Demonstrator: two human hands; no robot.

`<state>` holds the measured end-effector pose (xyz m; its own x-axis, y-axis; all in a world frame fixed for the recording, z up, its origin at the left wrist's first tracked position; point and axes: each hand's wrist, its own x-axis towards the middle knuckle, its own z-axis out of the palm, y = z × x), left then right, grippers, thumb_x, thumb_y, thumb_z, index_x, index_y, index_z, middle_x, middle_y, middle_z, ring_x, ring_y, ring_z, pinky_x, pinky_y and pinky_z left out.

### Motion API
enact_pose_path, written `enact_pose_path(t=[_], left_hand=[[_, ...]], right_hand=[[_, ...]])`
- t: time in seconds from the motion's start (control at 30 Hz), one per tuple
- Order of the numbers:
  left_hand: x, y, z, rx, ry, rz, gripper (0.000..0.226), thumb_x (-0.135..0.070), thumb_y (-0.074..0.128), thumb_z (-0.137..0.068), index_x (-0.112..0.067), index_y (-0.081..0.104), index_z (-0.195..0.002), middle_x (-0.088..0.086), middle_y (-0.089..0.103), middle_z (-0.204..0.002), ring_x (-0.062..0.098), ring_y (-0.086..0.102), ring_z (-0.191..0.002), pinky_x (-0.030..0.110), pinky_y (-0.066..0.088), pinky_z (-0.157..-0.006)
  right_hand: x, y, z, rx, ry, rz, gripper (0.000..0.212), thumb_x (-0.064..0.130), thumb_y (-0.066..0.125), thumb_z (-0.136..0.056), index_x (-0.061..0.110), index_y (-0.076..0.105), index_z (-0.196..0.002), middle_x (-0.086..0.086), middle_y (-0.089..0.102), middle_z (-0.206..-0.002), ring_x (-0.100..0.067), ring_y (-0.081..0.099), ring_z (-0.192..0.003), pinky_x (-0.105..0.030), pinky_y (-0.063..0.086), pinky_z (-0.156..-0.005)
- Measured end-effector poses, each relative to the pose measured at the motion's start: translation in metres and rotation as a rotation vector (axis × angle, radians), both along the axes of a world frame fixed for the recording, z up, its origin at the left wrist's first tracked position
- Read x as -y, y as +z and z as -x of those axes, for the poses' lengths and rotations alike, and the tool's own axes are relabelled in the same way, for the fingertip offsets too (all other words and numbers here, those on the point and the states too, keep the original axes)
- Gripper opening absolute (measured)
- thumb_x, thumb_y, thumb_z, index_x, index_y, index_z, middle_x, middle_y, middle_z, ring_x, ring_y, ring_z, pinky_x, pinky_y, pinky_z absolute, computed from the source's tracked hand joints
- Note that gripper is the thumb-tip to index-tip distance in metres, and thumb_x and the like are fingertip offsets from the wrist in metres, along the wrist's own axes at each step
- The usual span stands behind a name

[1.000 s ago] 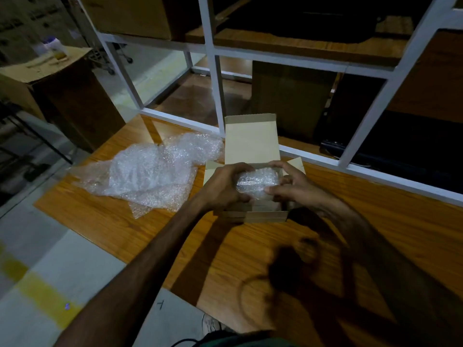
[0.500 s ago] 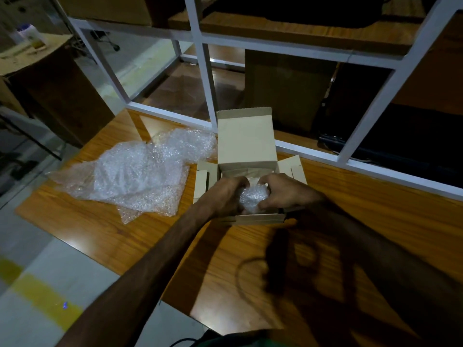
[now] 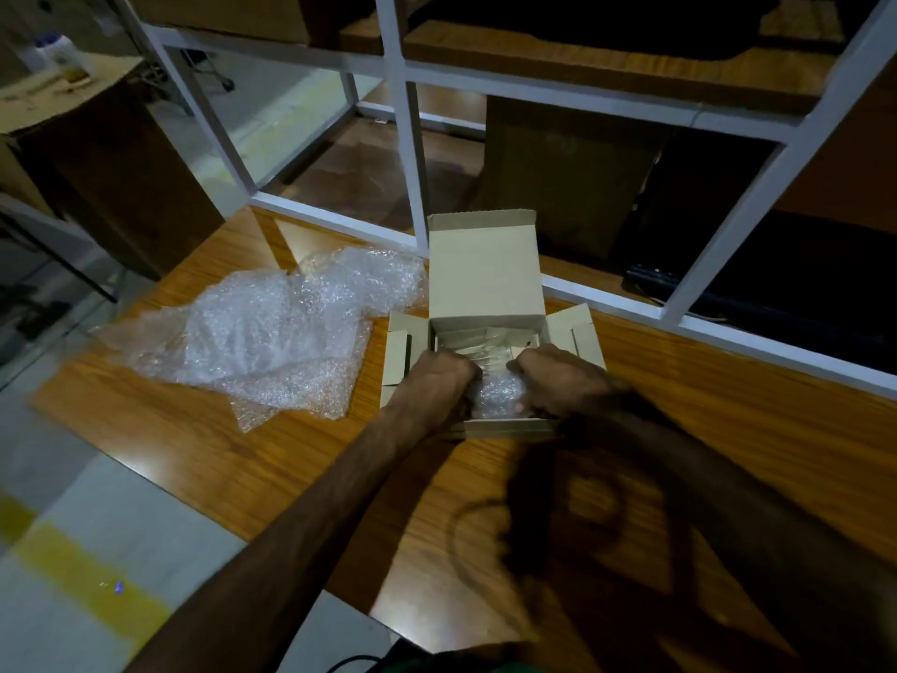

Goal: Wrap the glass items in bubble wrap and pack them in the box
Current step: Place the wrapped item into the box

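A: What does the head view show?

B: A small cardboard box [image 3: 485, 279] stands open on a wooden table [image 3: 301, 468]. Its lid stands upright at the far side and its side flaps are folded out.

A: Where are the hands?

B: Both reach into the box from its near side. The left hand [image 3: 437, 381] is curled round the left end of a bundle [image 3: 497, 394] of bubble wrap. The right hand [image 3: 558, 381] is curled round the right end. The fingertips are hidden inside the box.

A: And the glass item?

B: The bundle sits inside the box, against its near wall, between the two hands. What it holds is hidden by the wrap. Pale card pieces lie on the box floor, beyond the bundle.

A: Anything beside the box?

B: Loose bubble wrap [image 3: 272, 332] lies crumpled on the table, just left of the box and touching its left flap. A white frame [image 3: 412, 138] rises behind the box. Far to the box's left, off the table, a brown carton [image 3: 73, 138] carries a small bottle [image 3: 63, 55]. The forearms throw dark shadows on the table, near side of the box.
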<state>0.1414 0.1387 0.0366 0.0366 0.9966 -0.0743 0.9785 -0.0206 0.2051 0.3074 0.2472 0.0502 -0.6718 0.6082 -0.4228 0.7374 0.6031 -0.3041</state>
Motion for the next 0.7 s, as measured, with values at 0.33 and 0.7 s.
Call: enact_pose_path(t=[0.33, 0.7], left_hand=[[-0.001, -0.009, -0.002, -0.188, 0.029, 0.047, 0.028, -0.032, 0.074, -0.090, -0.023, 0.069, -0.117, 0.004, 0.072, -0.119, 0.026, 0.059, -0.121, 0.042, 0.027, -0.111], [0.000, -0.001, -0.006, -0.128, 0.075, 0.088, 0.014, -0.024, 0.069, -0.097, -0.022, 0.069, -0.110, 0.003, 0.072, -0.108, 0.022, 0.062, -0.112, 0.042, 0.021, -0.120]], right_hand=[[0.000, -0.004, -0.015, -0.154, 0.004, -0.073, 0.039, 0.017, 0.064, -0.103, 0.015, 0.060, -0.142, -0.004, 0.072, -0.112, -0.010, 0.069, -0.092, -0.026, 0.057, -0.080], [-0.002, -0.014, -0.018, -0.150, 0.037, -0.039, 0.024, 0.021, 0.058, -0.106, 0.013, 0.065, -0.128, -0.001, 0.071, -0.103, -0.015, 0.070, -0.094, -0.033, 0.059, -0.085]])
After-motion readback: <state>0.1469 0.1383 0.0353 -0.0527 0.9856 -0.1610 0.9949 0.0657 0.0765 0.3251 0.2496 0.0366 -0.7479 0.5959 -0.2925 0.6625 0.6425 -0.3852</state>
